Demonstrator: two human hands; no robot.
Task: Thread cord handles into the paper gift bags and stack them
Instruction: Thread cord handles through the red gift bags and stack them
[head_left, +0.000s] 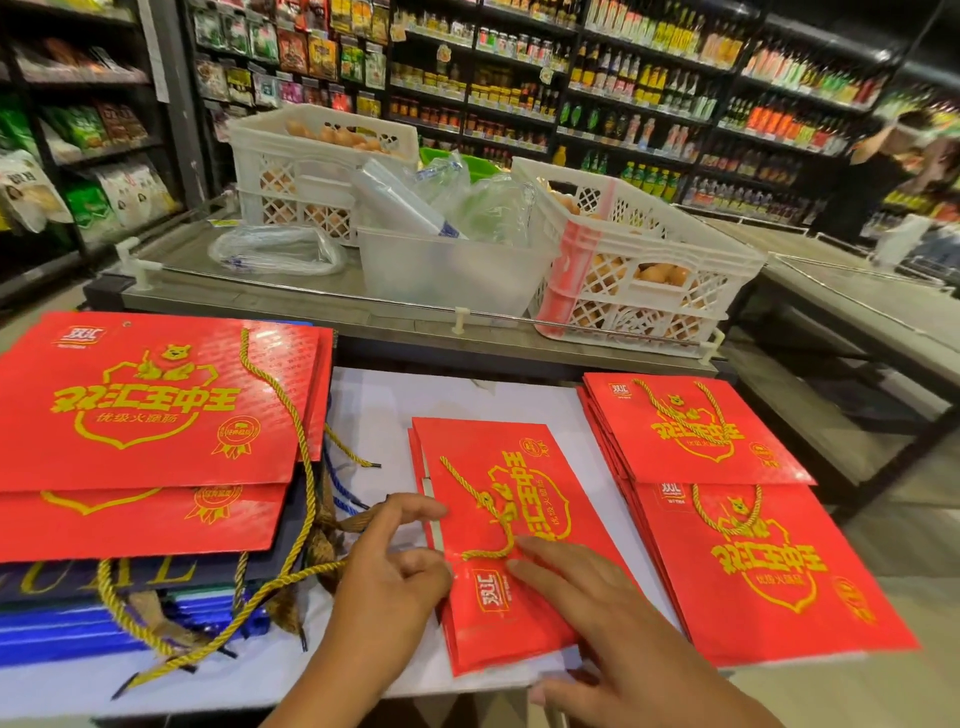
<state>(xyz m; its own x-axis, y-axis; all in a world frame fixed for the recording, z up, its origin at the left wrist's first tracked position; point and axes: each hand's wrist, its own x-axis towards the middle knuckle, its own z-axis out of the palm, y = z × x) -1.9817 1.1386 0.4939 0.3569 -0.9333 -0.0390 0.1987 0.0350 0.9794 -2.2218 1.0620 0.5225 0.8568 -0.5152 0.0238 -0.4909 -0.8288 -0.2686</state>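
- A white counter (374, 415) carries the work; it stands in a shop aisle with dark shelves (649, 78) of bottles, jars and packets behind.
- Just beyond the counter a grey display table (291, 301) holds two white lattice crates (649, 260) with eggs, a translucent tub (441, 270) and loose clear plastic bags (275, 249).
- The middle bag (498, 545), a flat glossy red paper gift bag with yellow print, lies in the centre of the counter, turned sideways, on top of another red one.
- A twisted gold cord (467, 483) runs in a loop across its face.
- The left hand (384, 582) rests at the bag's left edge, fingers (415, 512) curled loosely and partly spread; whether they pinch the cord I cannot tell.
- The right hand (597, 613) lies on the bag, palm down and flat, fingertip touching the cord's lower end, gripping nothing.
- To the right, a finished stack (753, 571) of red bags lies fanned, gold handles showing.
- To the left, a taller pile (145, 441) has red bags over dark blue ones, with loose gold and blue cords trailing off its right edge toward the left hand.
- A person (883, 171) stands far off at the right by the shelves.
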